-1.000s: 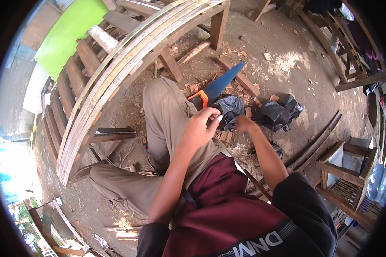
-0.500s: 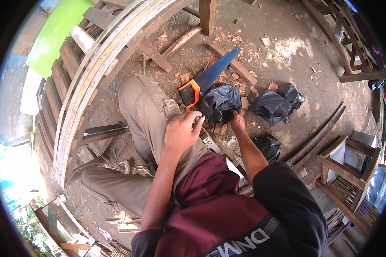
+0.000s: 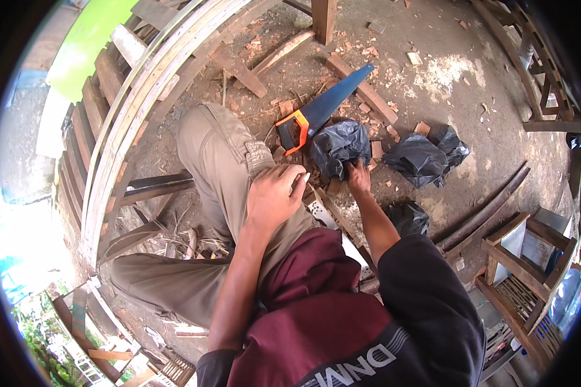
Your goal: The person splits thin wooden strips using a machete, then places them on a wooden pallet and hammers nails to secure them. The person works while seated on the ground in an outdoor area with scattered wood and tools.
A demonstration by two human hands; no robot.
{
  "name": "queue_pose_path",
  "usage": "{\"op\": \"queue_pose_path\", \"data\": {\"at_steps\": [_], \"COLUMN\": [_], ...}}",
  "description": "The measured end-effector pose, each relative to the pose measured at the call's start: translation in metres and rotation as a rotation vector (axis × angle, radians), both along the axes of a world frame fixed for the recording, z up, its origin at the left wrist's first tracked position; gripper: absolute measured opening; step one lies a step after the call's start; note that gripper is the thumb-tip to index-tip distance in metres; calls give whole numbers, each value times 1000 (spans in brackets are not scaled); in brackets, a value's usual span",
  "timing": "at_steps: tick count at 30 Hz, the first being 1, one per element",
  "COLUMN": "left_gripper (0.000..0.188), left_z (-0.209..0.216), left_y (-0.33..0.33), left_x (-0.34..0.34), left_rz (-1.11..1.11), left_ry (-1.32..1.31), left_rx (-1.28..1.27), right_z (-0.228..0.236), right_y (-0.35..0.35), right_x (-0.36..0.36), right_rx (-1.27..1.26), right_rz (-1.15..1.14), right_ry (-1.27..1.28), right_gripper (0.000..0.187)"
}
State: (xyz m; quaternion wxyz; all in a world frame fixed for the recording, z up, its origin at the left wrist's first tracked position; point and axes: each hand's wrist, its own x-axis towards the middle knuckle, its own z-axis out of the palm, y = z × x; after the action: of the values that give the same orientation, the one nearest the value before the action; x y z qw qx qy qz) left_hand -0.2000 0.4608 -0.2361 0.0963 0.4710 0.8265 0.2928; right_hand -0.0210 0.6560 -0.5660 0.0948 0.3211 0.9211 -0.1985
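Note:
My left hand (image 3: 274,195) rests over my bent knee, its fingers curled in. A tiny whitish tip shows by the fingers; what it is I cannot make out. Down at the near side of a crumpled black plastic bag (image 3: 340,147), my right hand (image 3: 359,178) reaches to the folds, and its fingertips are hidden there. Touching or close to that bag's left side lies a handsaw (image 3: 332,103) with a blue blade and an orange and black handle, blade pointing away to the right.
More black plastic bags lie to the right (image 3: 419,158) and nearer me (image 3: 408,218). A short wooden block (image 3: 363,90) and reddish chips lie beyond the saw. A curved slatted wooden structure (image 3: 119,122) stands left, a wooden frame (image 3: 529,251) right, with a long dark pole (image 3: 484,208) nearby.
The view has shifted slightly, so the floor things sit a little to the right and higher. My right hand stays at the bag, its fingers slightly shifted. The left hand keeps its pose.

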Motion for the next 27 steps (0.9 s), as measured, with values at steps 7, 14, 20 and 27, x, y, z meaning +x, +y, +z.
{"op": "queue_pose_path", "data": {"at_steps": [7, 14, 20, 27], "left_gripper": [11, 10, 11, 13], "left_z": [0, 0, 5, 43], "left_y": [1, -4, -16, -75], "left_x": [0, 2, 3, -6], "left_rz": [19, 5, 112, 268], "left_ry": [5, -29, -407, -498], "left_rx": [14, 65, 388, 520], "right_z": [5, 30, 48, 159], "right_y": [10, 18, 11, -1], "right_x": [0, 0, -11, -89], "right_rx": [21, -91, -62, -468], "right_rz": [54, -22, -171, -326], "right_ry": [-58, 126, 517, 1147], "right_gripper": [35, 25, 17, 9]}}
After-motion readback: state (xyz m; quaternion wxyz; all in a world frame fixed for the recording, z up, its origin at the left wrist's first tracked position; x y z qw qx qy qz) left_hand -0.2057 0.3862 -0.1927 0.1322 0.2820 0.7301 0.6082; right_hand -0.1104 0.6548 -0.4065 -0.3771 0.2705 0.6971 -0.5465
